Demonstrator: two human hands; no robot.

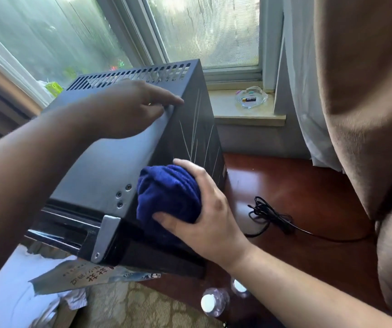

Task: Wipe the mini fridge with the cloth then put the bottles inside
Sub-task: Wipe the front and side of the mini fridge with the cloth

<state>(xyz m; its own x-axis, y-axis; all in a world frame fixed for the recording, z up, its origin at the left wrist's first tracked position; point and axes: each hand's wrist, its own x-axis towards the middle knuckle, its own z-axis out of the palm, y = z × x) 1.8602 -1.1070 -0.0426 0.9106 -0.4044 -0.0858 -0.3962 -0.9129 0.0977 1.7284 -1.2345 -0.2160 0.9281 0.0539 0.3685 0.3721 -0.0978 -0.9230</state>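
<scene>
Nearest, two bottles (214,301) are standing on the floor. My right hand (204,209) is gripping the bunched blue cloth (169,192) against the side of the mini fridge (109,166). Beyond, my left hand (128,110) is lying on top, fingers loosely spread, grasping nothing.

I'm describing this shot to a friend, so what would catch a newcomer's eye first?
The blue cloth, bunched in the right hand against the side of the black fridge at centre. The left hand rests flat on the fridge's top. Two bottles stand on the floor below.
</scene>
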